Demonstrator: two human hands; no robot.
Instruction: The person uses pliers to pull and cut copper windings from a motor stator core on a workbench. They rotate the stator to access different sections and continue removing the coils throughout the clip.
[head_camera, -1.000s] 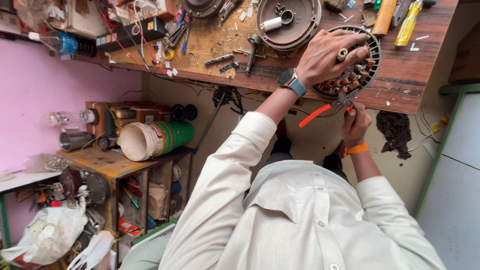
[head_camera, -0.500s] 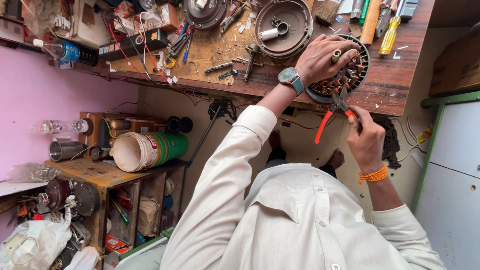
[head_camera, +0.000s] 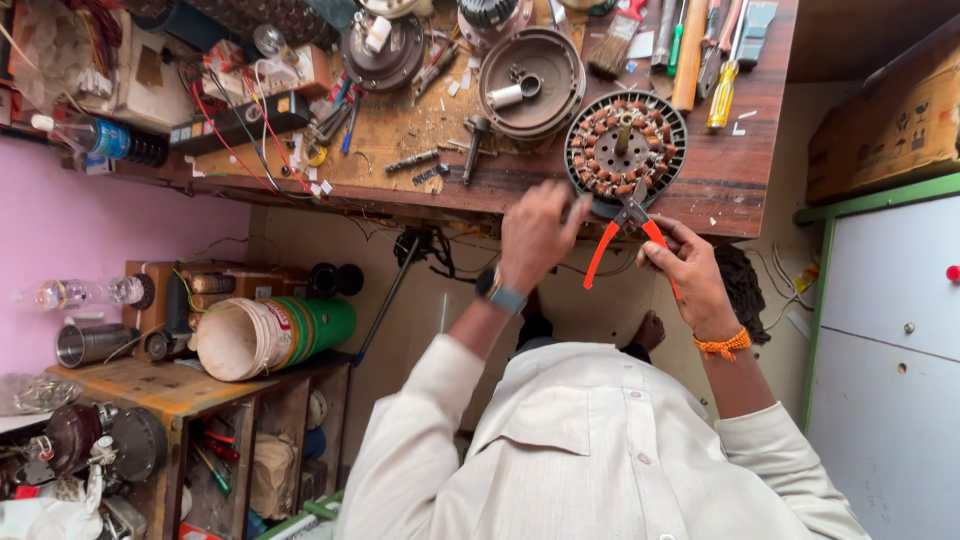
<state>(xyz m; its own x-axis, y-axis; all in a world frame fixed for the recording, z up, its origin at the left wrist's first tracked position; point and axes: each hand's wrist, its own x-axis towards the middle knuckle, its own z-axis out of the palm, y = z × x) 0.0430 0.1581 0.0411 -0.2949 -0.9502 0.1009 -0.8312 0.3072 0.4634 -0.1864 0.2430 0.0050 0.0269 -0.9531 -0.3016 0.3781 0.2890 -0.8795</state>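
Cluttered workbench (head_camera: 760, 170), right hand (head_camera: 690, 275) gripping orange pliers (head_camera: 625, 225) at stator (head_camera: 625, 150), left hand (head_camera: 535, 235) blurred, grip unclear

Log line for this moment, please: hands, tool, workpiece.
left hand: at stator edge, bare | right hand: holds orange-handled pliers, tip at stator rim | stator: flat on workbench

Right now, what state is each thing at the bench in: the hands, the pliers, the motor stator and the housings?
Left hand: at the bench edge beside the stator, holding nothing visible.
Right hand: gripping the pliers.
Orange-handled pliers: handles spread, tip at the stator rim.
Motor stator: flat on the bench, copper coils exposed.
Round housing: open, facing up.
Green-and-white bucket: lying on its side.
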